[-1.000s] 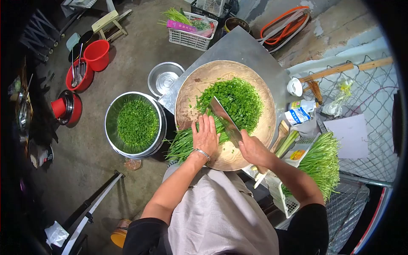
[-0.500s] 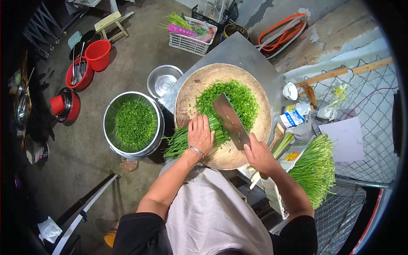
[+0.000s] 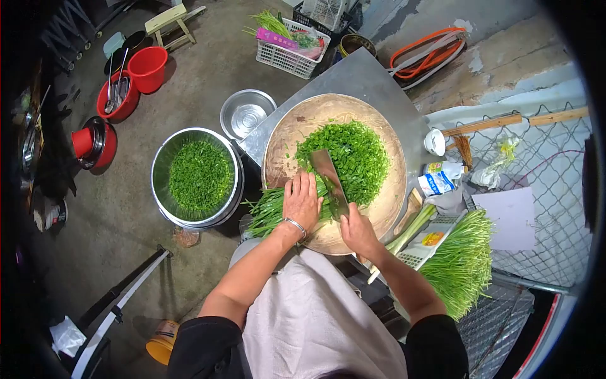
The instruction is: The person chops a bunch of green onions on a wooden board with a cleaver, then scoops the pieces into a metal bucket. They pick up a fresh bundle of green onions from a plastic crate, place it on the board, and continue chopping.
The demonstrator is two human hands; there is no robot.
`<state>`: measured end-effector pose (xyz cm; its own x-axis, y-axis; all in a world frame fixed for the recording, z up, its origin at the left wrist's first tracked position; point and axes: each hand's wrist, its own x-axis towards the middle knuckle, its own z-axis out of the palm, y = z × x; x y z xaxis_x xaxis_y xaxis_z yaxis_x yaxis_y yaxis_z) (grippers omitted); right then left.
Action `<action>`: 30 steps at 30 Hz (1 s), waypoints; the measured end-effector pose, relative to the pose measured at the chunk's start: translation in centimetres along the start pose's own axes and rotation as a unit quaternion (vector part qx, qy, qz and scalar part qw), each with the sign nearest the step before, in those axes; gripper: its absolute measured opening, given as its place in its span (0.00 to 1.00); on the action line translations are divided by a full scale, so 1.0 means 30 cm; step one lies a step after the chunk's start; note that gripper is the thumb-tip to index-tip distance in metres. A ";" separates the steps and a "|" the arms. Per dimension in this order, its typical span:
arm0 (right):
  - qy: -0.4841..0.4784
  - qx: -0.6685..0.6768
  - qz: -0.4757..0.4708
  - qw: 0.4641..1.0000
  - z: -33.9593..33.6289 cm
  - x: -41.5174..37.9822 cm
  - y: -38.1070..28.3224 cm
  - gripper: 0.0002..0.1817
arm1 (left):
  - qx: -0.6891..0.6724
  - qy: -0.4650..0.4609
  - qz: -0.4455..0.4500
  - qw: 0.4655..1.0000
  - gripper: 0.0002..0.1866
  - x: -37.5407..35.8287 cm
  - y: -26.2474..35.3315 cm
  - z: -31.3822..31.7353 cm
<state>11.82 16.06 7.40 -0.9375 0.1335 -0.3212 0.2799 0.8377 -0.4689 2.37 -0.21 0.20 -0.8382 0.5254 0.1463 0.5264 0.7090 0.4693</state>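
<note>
My left hand [image 3: 302, 203] presses down on a bundle of long garlic chives [image 3: 266, 211], holding it on the round wooden chopping board [image 3: 297, 123]. A silver bracelet circles that wrist. Gripped in my right hand [image 3: 360, 232] is the handle of a broad cleaver [image 3: 329, 180]. Its blade stands on edge, close to my left fingertips, at the cut end of the bundle. Finely chopped chives [image 3: 353, 155] are heaped on the board beyond the blade. The lower edge of the blade is partly hidden among the greens.
Left of the board stands a steel pot [image 3: 196, 180] of chopped greens, near a metal basin [image 3: 247, 114]. More long chives [image 3: 461, 259] lie at the right, beside a white basket [image 3: 426, 246]. The board rests on a metal table [image 3: 353, 72]. Red buckets [image 3: 148, 68] stand on the floor.
The cleaver and my right hand have come left, nearer my left hand, and the blade now appears narrower and more upright. My left hand stays on the chives. The view has shifted slightly.
</note>
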 end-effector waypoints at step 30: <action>0.059 0.058 -0.023 0.996 0.047 -0.043 0.025 0.17 | -0.076 -0.037 0.016 0.996 0.54 -0.052 -0.052 -0.085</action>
<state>13.54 15.76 6.29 -0.9660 0.1629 -0.2007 0.2507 0.7789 -0.5749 2.50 -3.34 1.45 -0.8055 0.5837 0.1021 0.5204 0.6144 0.5930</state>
